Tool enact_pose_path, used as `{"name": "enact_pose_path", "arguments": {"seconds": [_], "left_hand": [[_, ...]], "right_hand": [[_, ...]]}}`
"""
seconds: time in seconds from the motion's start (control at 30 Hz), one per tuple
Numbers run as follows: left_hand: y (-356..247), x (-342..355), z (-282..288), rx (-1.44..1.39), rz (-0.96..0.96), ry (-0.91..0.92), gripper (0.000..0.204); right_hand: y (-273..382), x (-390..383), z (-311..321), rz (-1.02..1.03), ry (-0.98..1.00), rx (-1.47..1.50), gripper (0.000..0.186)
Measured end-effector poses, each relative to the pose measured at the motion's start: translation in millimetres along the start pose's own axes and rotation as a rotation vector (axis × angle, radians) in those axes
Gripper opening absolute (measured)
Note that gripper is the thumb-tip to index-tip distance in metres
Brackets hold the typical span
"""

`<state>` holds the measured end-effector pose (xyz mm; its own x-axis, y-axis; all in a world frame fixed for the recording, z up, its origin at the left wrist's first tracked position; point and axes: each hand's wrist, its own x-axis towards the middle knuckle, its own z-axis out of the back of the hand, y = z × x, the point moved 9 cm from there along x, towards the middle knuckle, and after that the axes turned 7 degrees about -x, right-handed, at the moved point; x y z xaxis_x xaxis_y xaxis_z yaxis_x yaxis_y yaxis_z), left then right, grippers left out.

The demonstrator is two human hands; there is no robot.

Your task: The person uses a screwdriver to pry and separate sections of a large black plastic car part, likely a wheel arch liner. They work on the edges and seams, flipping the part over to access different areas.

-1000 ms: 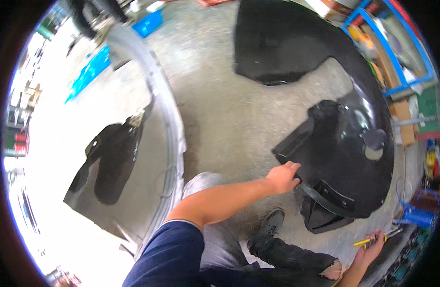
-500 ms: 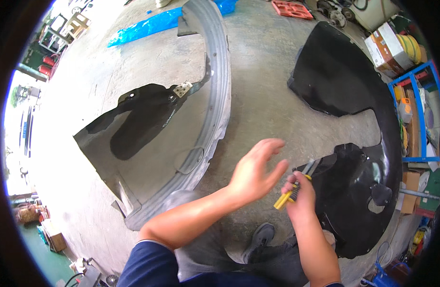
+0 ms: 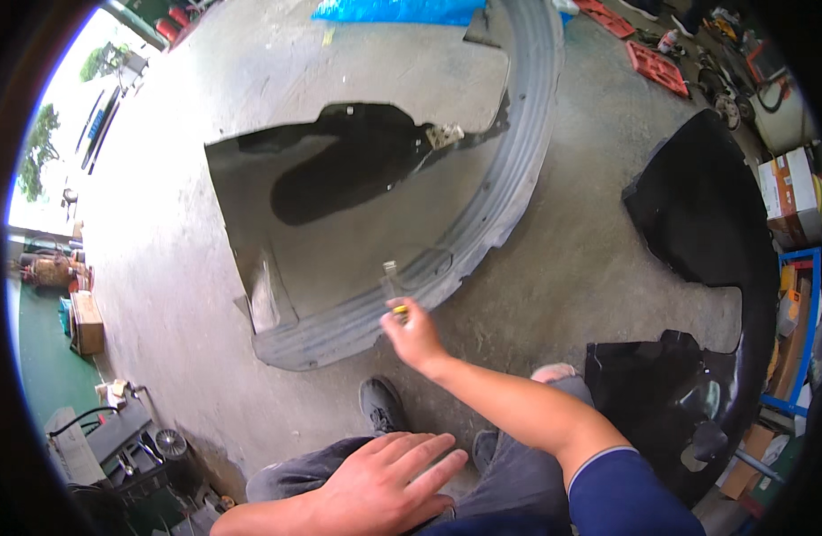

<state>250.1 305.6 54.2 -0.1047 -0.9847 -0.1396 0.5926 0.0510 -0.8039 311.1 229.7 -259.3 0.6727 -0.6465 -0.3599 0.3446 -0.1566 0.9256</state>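
My right hand (image 3: 414, 338) grips a yellow-and-black-handled tool (image 3: 393, 284) with a narrow, pale metal end. Motion blurs it, so its exact kind cannot be made out. Its tip points away from me, above the near curved edge of a large grey-and-black moulded panel (image 3: 529, 143), which looks like a wheel-arch liner, lying on the floor. Whether the tip touches the panel is unclear. Low in the picture, my left hand (image 3: 384, 478) is empty, palm down with its fingers stretched out, over my legs.
Another curved black panel (image 3: 696, 196) lies at the right. Blue plastic sheeting (image 3: 397, 11) and red plastic cases (image 3: 656, 70) lie at the far side. A blue rack (image 3: 793, 406) and a box (image 3: 790, 196) line the right edge. Tools and a box (image 3: 87, 322) sit at the left.
My right hand has swung left with the tool, from near the black panel to the grey panel's edge. My left hand has dropped back toward my lap. The view has shifted left.
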Motion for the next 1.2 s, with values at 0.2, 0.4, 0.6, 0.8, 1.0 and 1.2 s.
{"name": "enact_pose_path", "arguments": {"seconds": [0.2, 0.4, 0.6, 0.8, 1.0, 1.2], "left_hand": [[32.7, -46.0, -35.7, -0.051, 0.2, 0.17, 0.061], [32.9, -33.0, -12.3, -0.123, 0.182, 0.05, 0.061], [28.2, -24.6, -22.0, -0.131, 0.127, 0.14, 0.063], [23.4, -30.7, -44.0, -0.112, 0.082, 0.205, 0.062], [2.4, -25.5, -30.3, -0.137, -0.014, 0.173, 0.061], [-9.5, -22.0, -31.4, -0.095, -0.111, 0.179, 0.046]], "right_hand": [[-9.2, -19.6, -46.8, -0.054, 0.146, -0.191, 0.048], [-32.9, -14.5, -47.1, -0.171, 0.226, -0.063, 0.044], [-34.0, -24.3, -49.0, -0.344, 0.277, 0.332, 0.04], [-28.7, -32.4, -5.1, -0.453, 0.162, 0.313, 0.038], [-27.7, -32.1, 88.5, -0.412, -0.046, 0.199, 0.035], [-5.1, -16.8, 179.2, -0.332, -0.342, 0.18, 0.034]]}}
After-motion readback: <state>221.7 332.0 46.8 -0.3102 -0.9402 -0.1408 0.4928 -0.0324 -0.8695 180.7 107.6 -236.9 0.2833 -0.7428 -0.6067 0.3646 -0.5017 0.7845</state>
